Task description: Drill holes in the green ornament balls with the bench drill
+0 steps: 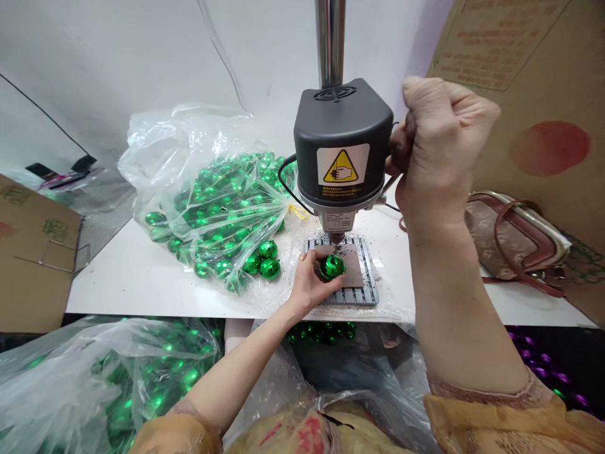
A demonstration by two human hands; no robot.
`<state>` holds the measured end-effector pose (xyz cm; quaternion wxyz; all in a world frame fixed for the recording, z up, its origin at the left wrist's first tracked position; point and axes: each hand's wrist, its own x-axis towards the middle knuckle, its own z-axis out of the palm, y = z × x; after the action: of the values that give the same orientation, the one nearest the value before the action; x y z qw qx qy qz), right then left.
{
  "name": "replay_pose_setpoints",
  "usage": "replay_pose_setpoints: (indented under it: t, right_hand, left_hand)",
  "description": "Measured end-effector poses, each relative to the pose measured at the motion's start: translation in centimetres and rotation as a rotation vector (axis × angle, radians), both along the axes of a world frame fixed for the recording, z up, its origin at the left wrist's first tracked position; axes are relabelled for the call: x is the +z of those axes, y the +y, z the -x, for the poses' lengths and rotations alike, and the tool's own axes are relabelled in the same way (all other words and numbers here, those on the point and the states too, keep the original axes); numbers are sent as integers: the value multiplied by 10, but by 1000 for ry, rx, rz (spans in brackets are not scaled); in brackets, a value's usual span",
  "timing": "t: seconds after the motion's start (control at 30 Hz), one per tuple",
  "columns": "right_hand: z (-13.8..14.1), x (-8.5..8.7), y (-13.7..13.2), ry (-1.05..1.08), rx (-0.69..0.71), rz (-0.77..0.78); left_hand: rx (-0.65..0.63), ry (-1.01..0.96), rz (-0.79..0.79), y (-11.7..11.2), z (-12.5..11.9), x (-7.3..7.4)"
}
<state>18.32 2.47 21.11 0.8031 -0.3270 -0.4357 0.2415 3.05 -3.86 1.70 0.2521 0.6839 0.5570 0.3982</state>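
My left hand [309, 277] is closed round a shiny green bauble [333, 268], holding it on the base plate [371, 277] of a small drill press [343, 139]. The black drill head with its yellow warning label stands over the bauble; the chuck [336, 238] is just above it, and whether a bit touches the bauble cannot be made out. Raised at the right side of the head, my right hand [437, 132] is wrapped in a fist round the press's lever handle [390, 185], which is mostly hidden by the fingers.
A clear plastic bag [231, 195] of green baubles lies left on the white table [137, 287], with several loose baubles [269, 258] beside it. Another bauble bag [118, 378] sits below. Cardboard boxes [33, 252] flank the table; a handbag [515, 243] lies right. Dark shavings surround the base.
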Motion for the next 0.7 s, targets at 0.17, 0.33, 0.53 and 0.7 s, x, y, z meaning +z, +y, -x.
replay_pose_setpoints:
  t: [0.17, 0.33, 0.53, 0.7]
  right_hand:
    - [-1, -2, -3, -32, -4, -25]
    - [-1, -3, -3, -10, -13, -61]
    - [0, -4, 0, 13, -15, -72]
    - [-1, -4, -2, -6, -19, -94]
  left_hand:
    - [-352, 178, 118, -42, 17, 6]
    - [-152, 254, -65, -41, 54, 1]
    - [198, 485, -23, 5, 100, -3]
    - [-40, 185, 47, 6, 81, 3]
